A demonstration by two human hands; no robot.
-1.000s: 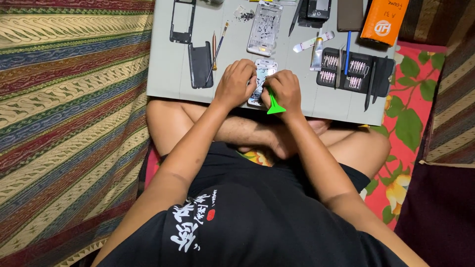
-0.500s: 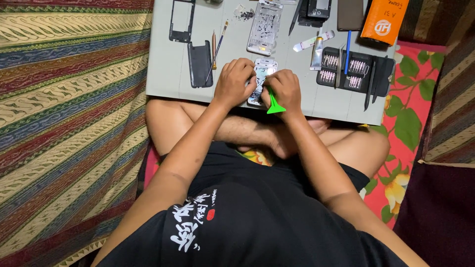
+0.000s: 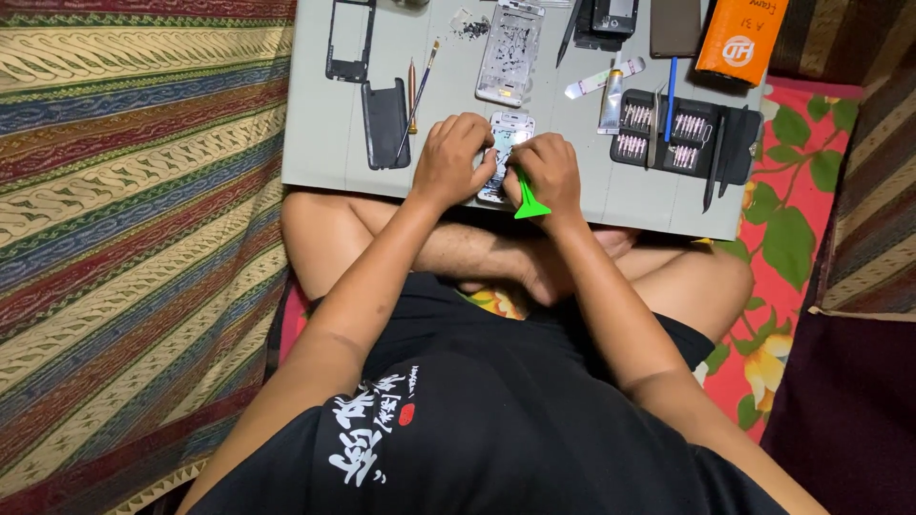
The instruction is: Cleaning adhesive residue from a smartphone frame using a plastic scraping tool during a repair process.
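Left hand: the left hand (image 3: 456,157) is curled down on the opened phone (image 3: 503,143), fingers closed over its left edge and pinning it to the board
Right hand: the right hand (image 3: 546,170) is closed around a green plastic pry pick (image 3: 528,198), whose wide end sticks out at about 6 o'clock from the fist; the working tip is hidden under the fingers
Opened phone: lies flat near the front edge of the grey work board (image 3: 324,143), between the two hands, inner parts facing up
At 12 o'clock of the hands: a second stripped phone chassis (image 3: 510,52)
At 9 o'clock: a dark back cover (image 3: 385,122), just beside two thin hand tools (image 3: 418,91)
At 2 o'clock: a screwdriver bit set in a black case (image 3: 685,132); beyond it an orange box (image 3: 733,40)
Risk: the pick could slip or dig too deep and nick a ribbon cable or crack the frame, since the tip works out of sight
Risk: the board rests on crossed legs, so a knee shift could tip small parts off
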